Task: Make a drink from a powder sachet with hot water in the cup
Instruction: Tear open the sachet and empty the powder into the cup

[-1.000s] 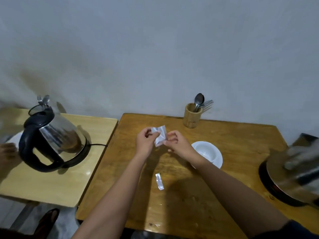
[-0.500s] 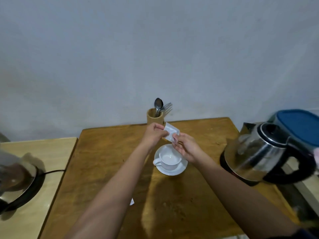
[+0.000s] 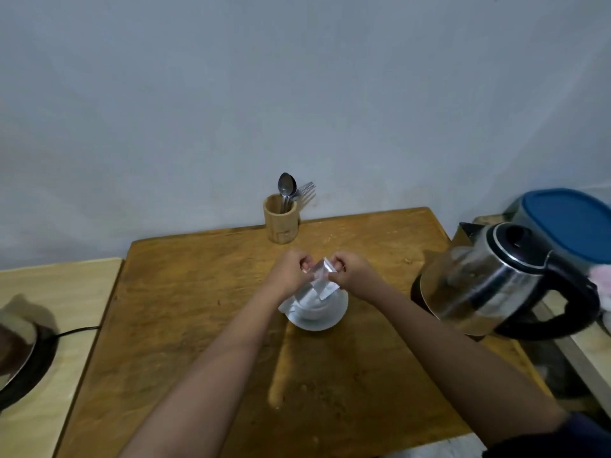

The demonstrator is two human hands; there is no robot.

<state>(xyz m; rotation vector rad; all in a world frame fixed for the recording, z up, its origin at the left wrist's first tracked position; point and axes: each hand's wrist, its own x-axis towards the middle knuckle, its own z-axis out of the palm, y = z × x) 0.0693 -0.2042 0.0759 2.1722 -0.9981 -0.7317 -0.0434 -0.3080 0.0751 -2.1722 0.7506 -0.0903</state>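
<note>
A silvery powder sachet (image 3: pixel 320 283) hangs tilted, open end down, right over the white cup (image 3: pixel 314 310) on its white saucer (image 3: pixel 330 322) in the middle of the brown wooden table (image 3: pixel 198 325). My left hand (image 3: pixel 290 272) pinches the sachet's upper left corner and my right hand (image 3: pixel 350 272) pinches its upper right corner. The sachet and my hands hide most of the cup. A steel kettle (image 3: pixel 502 282) with a black handle stands on its base at the table's right edge.
A wooden holder (image 3: pixel 281 223) with a spoon and forks stands at the back by the wall. A blue-lidded container (image 3: pixel 575 223) sits behind the kettle. On the lighter side table at left, a dark round base (image 3: pixel 20 368) with a cord.
The view has swung right, then steadied. Both hands carried the sachet over the cup and tipped it so its opening points down into the cup.
</note>
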